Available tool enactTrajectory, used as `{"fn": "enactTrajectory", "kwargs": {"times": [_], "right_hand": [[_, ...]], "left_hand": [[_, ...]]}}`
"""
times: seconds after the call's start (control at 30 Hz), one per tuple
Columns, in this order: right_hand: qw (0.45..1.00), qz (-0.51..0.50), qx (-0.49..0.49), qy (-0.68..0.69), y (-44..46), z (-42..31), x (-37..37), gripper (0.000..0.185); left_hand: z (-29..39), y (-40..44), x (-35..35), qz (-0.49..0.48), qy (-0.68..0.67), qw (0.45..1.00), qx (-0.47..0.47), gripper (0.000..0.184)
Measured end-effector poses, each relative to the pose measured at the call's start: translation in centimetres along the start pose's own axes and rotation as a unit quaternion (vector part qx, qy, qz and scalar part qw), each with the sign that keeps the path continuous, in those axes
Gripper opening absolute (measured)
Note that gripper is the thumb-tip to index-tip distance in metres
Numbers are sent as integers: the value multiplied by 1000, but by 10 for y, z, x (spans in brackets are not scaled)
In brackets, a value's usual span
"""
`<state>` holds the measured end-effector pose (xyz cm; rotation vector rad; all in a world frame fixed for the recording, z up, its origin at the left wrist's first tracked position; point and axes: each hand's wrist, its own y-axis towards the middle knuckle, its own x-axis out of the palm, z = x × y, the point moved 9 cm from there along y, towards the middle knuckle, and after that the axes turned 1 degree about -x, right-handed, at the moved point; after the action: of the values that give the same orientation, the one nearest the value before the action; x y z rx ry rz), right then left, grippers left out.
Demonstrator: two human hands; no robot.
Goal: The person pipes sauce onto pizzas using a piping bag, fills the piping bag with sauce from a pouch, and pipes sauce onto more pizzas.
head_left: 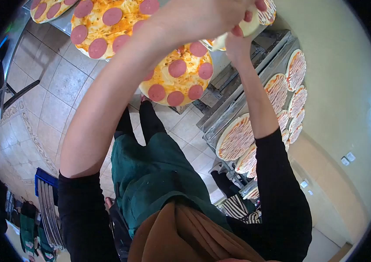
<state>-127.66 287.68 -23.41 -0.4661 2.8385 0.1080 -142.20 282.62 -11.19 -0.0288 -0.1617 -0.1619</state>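
Observation:
My left hand (222,17) reaches across from the left at the top of the view, its fingers closed on a pale yellow piece (250,27) that could be cheese. From the right comes my right hand (237,47), its fingertips pinching the same piece's lower left side. Part of that piece is hidden by the fingers. Just below the left forearm lies a pizza (177,68) with pink sausage slices on melted cheese. A larger pizza (112,16) of the same kind is partly covered by that forearm. Behind the hands, a sauce-striped pizza (267,12) shows in part.
Several sauce-striped pizzas (235,137) line the metal counter (213,126) along the right wall. Another sausage pizza (48,9) is at the top left. Tiled floor (65,78) spreads below. People in green aprons (27,229) stand at bottom left, near a blue-edged rack (48,205).

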Motion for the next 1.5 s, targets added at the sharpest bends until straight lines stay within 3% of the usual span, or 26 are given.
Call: {"fn": "enactTrajectory", "kwargs": {"times": [0.07, 0.2, 0.3, 0.4, 0.5, 0.57, 0.63, 0.7, 0.8, 0.87, 0.93, 1.0, 1.07, 1.1, 1.13, 1.17, 1.23, 1.27, 1.33, 1.4, 1.47, 1.5], "right_hand": [[995, 35, 69, 57, -11, 17, -19, 31], [996, -61, 48, 50, 32, 63, 20, 32], [996, -77, -22, -30, 36, 20, 62, 33], [998, -43, -25, -44, 21, 23, 36, 34], [999, 31, 21, 1, -1, 33, -18, 36], [999, 18, -11, 30, -5, 27, -18, 36], [999, -7, -32, 42, -1, 22, -6, 35], [996, -74, -27, 33, 16, 25, 36, 34], [992, -111, -55, -12, 31, 9, 88, 33], [992, -113, -50, -35, 28, 12, 84, 33], [995, -90, 47, -17, 15, 39, 46, 33], [989, -57, 133, 29, -5, 53, 7, 33], [995, -60, 78, 25, -12, 28, -3, 29], [997, -61, 51, 24, -17, 14, -4, 27], [999, 45, -3, 10, -18, 1, -2, 22], [992, -70, 64, 80, -8, 11, 14, 22], [944, -210, 102, 234, 10, 32, 59, 22], [916, -235, 72, 316, 19, 39, 85, 21], [963, -249, -12, 107, 25, 59, 72, 20], [957, -251, -94, -110, 20, 83, 50, 18], [898, -243, -170, -326, 11, 98, 33, 17], [848, -236, -205, -429, 8, 99, 31, 17]], "left_hand": [[5, -5, -1, 13, -10, 1000, 4, 24], [9, -10, -26, 63, 23, 993, 97, 25], [7, -10, -52, 124, 75, 988, 50, 25], [1, -9, -37, 81, 74, 992, 69, 25], [-3, -14, -12, 16, 25, 999, 16, 25], [-4, -15, -6, 14, 23, 1000, -7, 24], [-7, -14, -12, 43, 21, 997, 54, 24], [-8, -12, -37, 111, 34, 992, 58, 26], [12, -26, -64, 177, 132, 969, 113, 29], [11, -28, -61, 163, 109, 975, 103, 29], [4, -30, -43, 150, 99, 979, 98, 27], [-5, -22, -20, 90, 75, 993, -15, 25], [-8, -21, -12, 28, 22, 996, -84, 25], [-10, -24, -10, 27, 14, 999, -37, 25], [-9, -26, -16, 37, 13, 999, 6, 24], [-7, -28, -22, 46, 12, 998, 49, 24], [0, -33, -50, 80, 15, 992, 94, 25], [6, -38, -64, 93, 13, 991, 100, 25], [15, -45, -81, 123, 46, 986, 99, 27], [16, -47, -83, 161, 130, 968, 143, 27], [17, -48, -59, 187, 205, 945, 172, 27], [4, -41, -47, 149, 160, 965, 141, 26]]}}
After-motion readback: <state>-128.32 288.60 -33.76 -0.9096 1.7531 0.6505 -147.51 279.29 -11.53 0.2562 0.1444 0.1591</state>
